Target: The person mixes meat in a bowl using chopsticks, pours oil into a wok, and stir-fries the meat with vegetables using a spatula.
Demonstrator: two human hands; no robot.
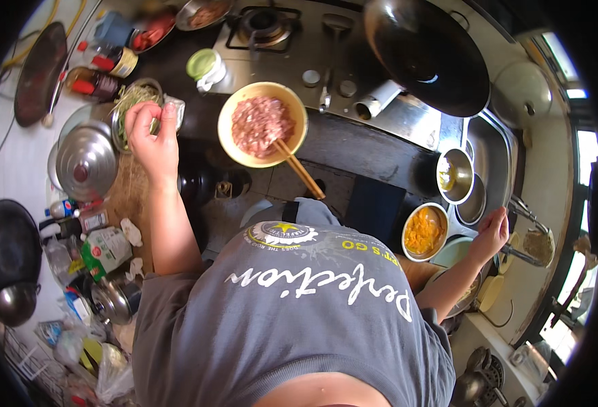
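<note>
My left hand point(152, 137) is raised at the left, thumb apart from its curled fingers, with nothing seen in it. Behind it is a bowl of thin pale sprouts or greens point(144, 94). A yellow bowl point(223, 124) of minced meat point(263, 124) stands at the counter's front edge, wooden chopsticks point(304, 173) leaning out over its rim. My right hand point(493, 231) is by the sink's near rim, fingers close together; whether it grips anything is unclear. Near it are a bowl of orange shreds point(424, 231) and a metal bowl point(464, 175) with some yellow content.
Ahead are a gas burner point(263, 25), a spatula point(336, 38), a green-lidded jar point(205, 63) and a large dark wok point(431, 56). The sink point(489, 147) lies to the right. Bottles point(93, 84), a metal lid point(86, 162) and bags point(106, 252) crowd the left.
</note>
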